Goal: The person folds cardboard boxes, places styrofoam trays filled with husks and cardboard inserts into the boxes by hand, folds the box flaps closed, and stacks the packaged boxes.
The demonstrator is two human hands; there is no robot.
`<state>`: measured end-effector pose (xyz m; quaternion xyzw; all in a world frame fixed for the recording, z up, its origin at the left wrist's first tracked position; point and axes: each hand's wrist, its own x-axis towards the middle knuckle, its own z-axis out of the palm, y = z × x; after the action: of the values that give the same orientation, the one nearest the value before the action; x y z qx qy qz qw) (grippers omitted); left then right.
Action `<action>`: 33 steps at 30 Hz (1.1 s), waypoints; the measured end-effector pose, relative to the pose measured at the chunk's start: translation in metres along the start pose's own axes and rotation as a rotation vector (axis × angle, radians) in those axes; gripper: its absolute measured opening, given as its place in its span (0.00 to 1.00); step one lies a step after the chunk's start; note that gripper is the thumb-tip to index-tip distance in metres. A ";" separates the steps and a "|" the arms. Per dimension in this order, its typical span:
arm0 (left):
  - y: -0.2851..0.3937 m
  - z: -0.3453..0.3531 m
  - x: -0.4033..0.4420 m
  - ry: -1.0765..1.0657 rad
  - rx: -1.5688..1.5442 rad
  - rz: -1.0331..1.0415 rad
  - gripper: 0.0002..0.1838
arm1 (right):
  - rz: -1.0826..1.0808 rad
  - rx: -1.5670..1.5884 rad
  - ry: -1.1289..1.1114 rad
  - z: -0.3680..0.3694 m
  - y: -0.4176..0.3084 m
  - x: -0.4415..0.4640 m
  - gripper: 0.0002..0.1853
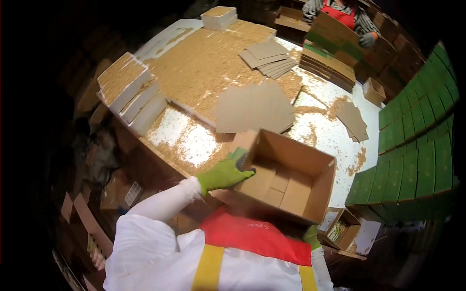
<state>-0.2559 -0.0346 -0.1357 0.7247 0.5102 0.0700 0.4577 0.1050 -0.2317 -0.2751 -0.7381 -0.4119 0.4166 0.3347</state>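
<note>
An open, empty-looking cardboard box (284, 182) is tilted in front of my red apron, at the table's near edge. My left hand (221, 175), in a green glove with dark fingertips, is closed over the box's left wall, with the thumb on the inside. At the box's near right corner is my right hand (312, 236), also in a green glove. Its fingers are hidden beneath the box, which it appears to hold from below. Just beyond the box lie fanned flat cardboard sheets (255, 107).
Brown loose bits cover much of the white table (187, 138). White foam boxes (128, 92) filled with them stand at left. Stacked green boxes (412, 160) line the right. A small carton (344, 228) sits near right. Across the table, a person (342, 17) handles a large box (335, 36).
</note>
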 end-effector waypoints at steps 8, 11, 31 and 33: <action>-0.016 0.067 -0.017 0.500 0.209 0.340 0.31 | -0.459 0.104 0.128 -0.050 -0.155 0.048 0.26; -0.008 0.065 -0.014 0.443 0.083 0.149 0.32 | -0.887 -0.541 0.294 -0.010 -0.225 0.081 0.28; -0.003 0.035 -0.003 -0.027 -0.233 0.062 0.51 | -1.109 -2.011 -0.551 0.242 -0.288 0.306 0.12; -0.008 0.035 -0.001 -0.011 -0.248 0.083 0.52 | -0.946 -1.779 -0.536 0.237 -0.306 0.306 0.12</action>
<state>-0.2414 -0.0556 -0.1611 0.6834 0.4649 0.1475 0.5432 -0.1111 0.2095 -0.2243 -0.3650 -0.8781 -0.0607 -0.3033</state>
